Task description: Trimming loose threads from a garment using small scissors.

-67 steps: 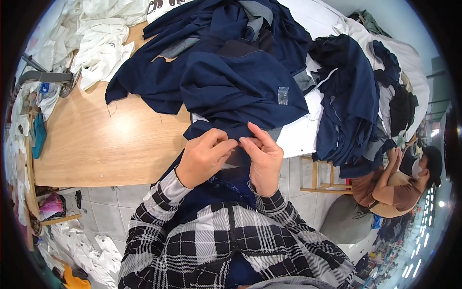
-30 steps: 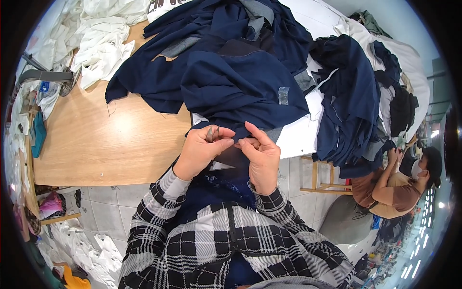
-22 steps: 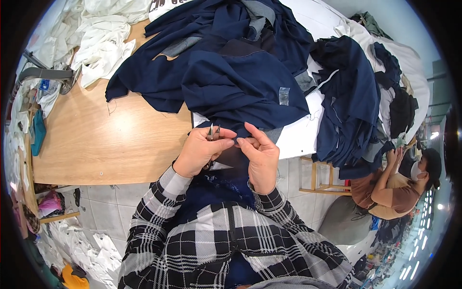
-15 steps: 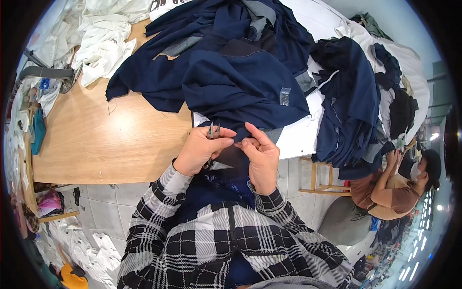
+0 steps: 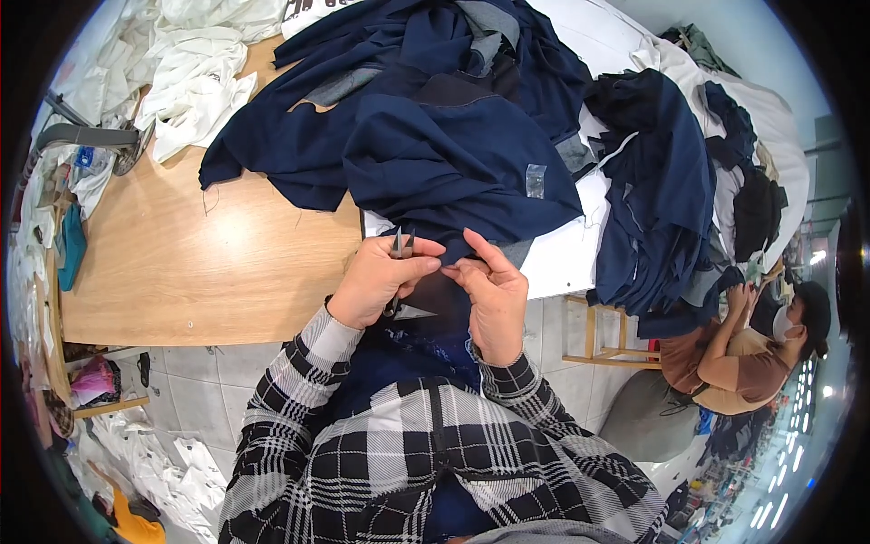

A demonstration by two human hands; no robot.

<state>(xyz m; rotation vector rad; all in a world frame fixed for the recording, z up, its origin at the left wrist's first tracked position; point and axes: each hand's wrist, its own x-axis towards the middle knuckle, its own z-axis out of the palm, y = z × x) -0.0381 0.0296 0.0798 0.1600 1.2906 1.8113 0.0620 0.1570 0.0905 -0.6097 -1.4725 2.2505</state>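
- Well, far on the left, heaps of white cloth [image 5: 199, 100], some on the wooden table [image 5: 199, 272], well apart from both hands.
- Next, the left hand [image 5: 370, 281], mostly closed, with small snips [image 5: 397, 247] tucked in the fingers. Two blades pointing up, a little apart. Thumb and pointer finger close together at the tips. Hard to tell if pinching cloth or thread too.
- Trouble to watch for: a loose hold on the small snips, with thumb and pointer finger busy at the tips. Could slip and fall, or poke skin, because of sharp points so near the fingers.
- In the middle, the navy cloth [image 5: 444, 154], in a big crumpled heap on the table, with a bit at the near edge between both hands.
- Could slide off the edge, from a hard tug or its own weight. Could get a nick too, from folds bunched close to the blades.
- Then the right hand [image 5: 494, 295], half closed, pointer finger up, thumb and bent fingers pinching the navy cloth. Could lose hold, if pinching too softly.
- Farther right, a white sheet [image 5: 562, 258], then another dark blue pile [image 5: 657, 172]. Easy to mix up with the navy cloth, because of near-matching colour.
- Far right, a co-worker [image 5: 743, 358], hands raised by more cloth.
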